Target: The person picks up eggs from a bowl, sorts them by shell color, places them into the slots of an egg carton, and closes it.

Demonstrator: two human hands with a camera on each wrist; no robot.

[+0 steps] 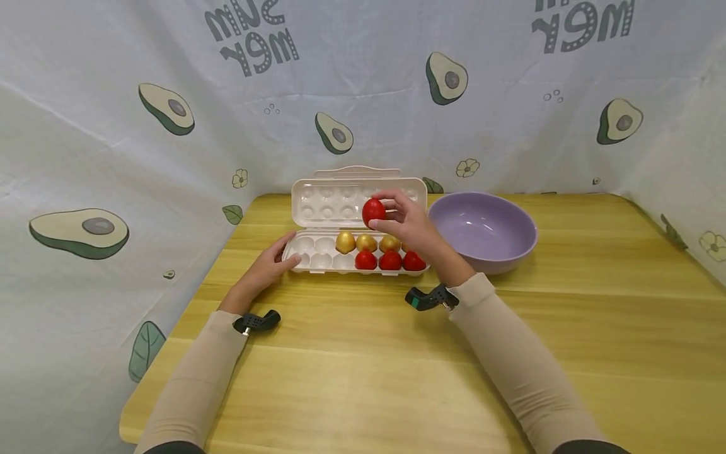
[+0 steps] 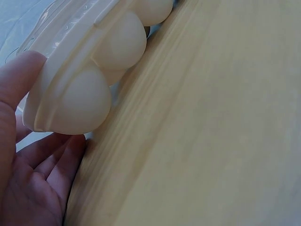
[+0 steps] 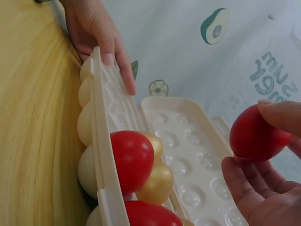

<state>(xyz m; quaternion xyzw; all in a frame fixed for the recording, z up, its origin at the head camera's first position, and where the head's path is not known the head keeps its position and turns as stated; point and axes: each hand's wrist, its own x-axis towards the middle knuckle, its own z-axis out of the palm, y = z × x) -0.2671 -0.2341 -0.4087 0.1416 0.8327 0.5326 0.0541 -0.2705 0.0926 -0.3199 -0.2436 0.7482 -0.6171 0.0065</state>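
A cream plastic egg carton (image 1: 343, 268) lies on the table with its lid (image 1: 323, 198) raised behind it. Three red eggs (image 1: 390, 260) sit at the right of its front row, and several gold eggs (image 1: 346, 243) fill the back row behind them. The cups at the left end (image 1: 306, 246) are bare. My left hand (image 1: 271, 261) holds that end, thumb (image 2: 23, 75) over the rim and fingers around the outside. Above the carton, my right hand (image 1: 411, 224) pinches another red egg (image 3: 256, 134) between thumb and fingertips, in front of the lid.
Right of the carton stands a purple bowl (image 1: 488, 230), partly behind my right hand and wrist. The wooden table (image 1: 340, 366) stretches toward me and to the right. A cloth printed with avocados (image 1: 386, 82) hangs behind and along the sides.
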